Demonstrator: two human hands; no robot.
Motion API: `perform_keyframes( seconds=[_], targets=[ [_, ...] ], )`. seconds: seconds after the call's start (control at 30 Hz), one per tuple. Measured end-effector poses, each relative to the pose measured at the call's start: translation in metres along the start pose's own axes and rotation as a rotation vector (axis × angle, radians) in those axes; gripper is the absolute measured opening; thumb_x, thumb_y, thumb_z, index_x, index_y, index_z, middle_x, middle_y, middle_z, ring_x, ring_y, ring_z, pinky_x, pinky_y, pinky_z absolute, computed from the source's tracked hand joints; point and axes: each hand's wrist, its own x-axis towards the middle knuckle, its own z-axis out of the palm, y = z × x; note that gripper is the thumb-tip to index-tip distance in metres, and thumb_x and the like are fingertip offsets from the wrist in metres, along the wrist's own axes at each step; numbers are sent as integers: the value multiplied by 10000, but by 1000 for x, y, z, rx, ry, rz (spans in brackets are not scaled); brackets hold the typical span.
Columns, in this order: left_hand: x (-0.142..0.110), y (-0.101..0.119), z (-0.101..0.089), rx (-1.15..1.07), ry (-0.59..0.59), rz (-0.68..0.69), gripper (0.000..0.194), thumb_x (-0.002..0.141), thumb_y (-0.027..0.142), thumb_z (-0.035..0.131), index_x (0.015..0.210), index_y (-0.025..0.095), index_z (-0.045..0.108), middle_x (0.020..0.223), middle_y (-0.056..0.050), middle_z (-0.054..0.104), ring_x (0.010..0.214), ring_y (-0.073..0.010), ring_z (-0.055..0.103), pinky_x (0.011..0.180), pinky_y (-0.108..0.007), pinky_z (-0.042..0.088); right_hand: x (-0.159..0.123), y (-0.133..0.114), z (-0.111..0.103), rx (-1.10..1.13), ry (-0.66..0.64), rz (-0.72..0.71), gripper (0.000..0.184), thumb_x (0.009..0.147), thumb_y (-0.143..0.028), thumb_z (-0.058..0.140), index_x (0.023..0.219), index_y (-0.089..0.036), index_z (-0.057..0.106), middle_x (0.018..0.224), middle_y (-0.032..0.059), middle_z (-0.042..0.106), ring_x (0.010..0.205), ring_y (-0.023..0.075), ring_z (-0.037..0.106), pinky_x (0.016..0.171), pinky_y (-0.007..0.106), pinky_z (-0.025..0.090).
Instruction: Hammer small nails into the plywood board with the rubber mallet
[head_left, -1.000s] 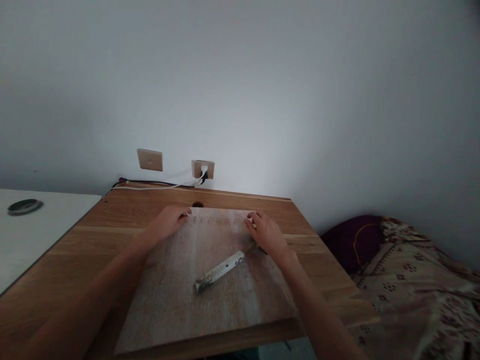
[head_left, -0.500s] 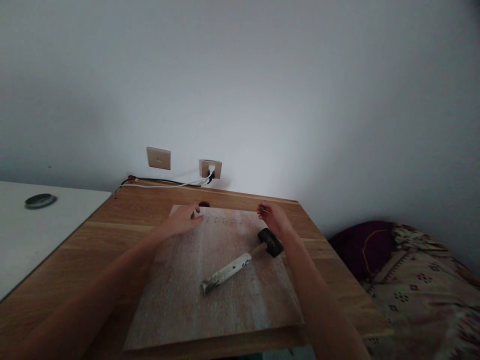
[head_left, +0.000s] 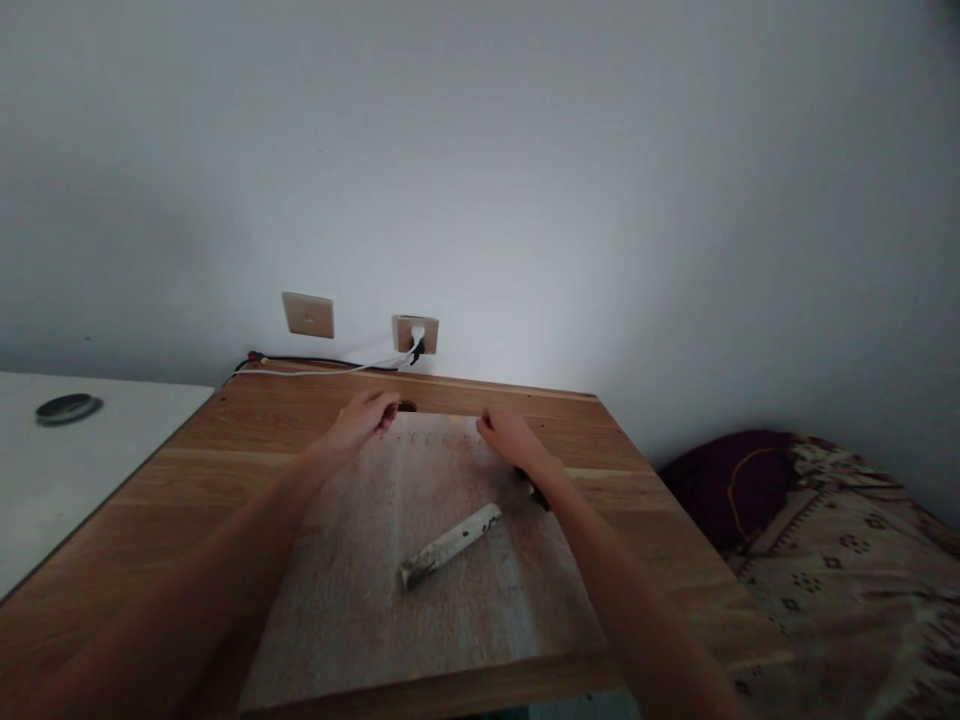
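Observation:
A thin wooden board (head_left: pixel 442 630) lies flat near the front of the wooden table. Diagonally across it rests a mallet (head_left: pixel 452 546) with a worn white handle; its black head is mostly covered by my right forearm. My left hand (head_left: pixel 366 418) is at the board's far left corner, fingers curled in a pinch. Over the far edge, to the right, my right hand (head_left: pixel 514 440) is closed with its fingertips bent down. Whatever either hand holds is too small or hidden to make out. Between the hands runs a row of tiny marks or nails on the board.
The wooden table (head_left: pixel 247 480) meets the wall at the back, where cables (head_left: pixel 322 370) run to a wall socket (head_left: pixel 415 334). On the left, a white surface (head_left: pixel 97 480) carries a round dark object (head_left: pixel 67 408). Patterned bedding (head_left: pixel 840 560) lies at the right.
My right hand has swung out right past the mallet head, then come back left to the far edge. My left hand reached inward over the board and has drawn back to the corner. The mallet stays put.

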Motion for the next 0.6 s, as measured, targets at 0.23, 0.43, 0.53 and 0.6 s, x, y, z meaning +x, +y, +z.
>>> perform_keyframes(
  seconds=[0.23, 0.43, 0.53, 0.6],
  targets=[
    [-5, -4, 6, 236, -202, -44, 231, 800, 339, 561, 610, 207, 567, 603, -16, 601, 580, -164, 548, 541, -259, 371, 3, 1, -13, 188, 8, -1, 398, 1016, -381, 341, 762, -214, 598, 652, 34, 630, 553, 164, 568, 508, 256, 412],
    [-10, -2, 20, 1049, -285, 314, 185, 906, 270, 561, 917, 161, 710, 976, -181, 780, 899, -314, 729, 767, -373, 503, -4, -23, 19, 74, -75, 41, 263, 821, -277, 740, 607, -205, 605, 815, 163, 760, 986, 315, 715, 849, 355, 499],
    [-8, -1, 23, 1134, -356, 385, 248, 953, 228, 510, 1014, 143, 735, 1044, -205, 783, 959, -328, 749, 837, -399, 527, -4, -30, 24, 132, -62, 55, 164, 789, -161, 696, 648, -194, 618, 972, 220, 774, 1140, 353, 679, 960, 399, 471],
    [-5, -2, 23, 1149, -373, 417, 269, 975, 233, 496, 995, 150, 751, 1047, -201, 785, 970, -325, 754, 859, -401, 530, -1, -30, 19, 236, -30, 46, 165, 793, -163, 664, 654, -205, 588, 942, 186, 760, 1095, 321, 679, 920, 372, 478]
  ],
)
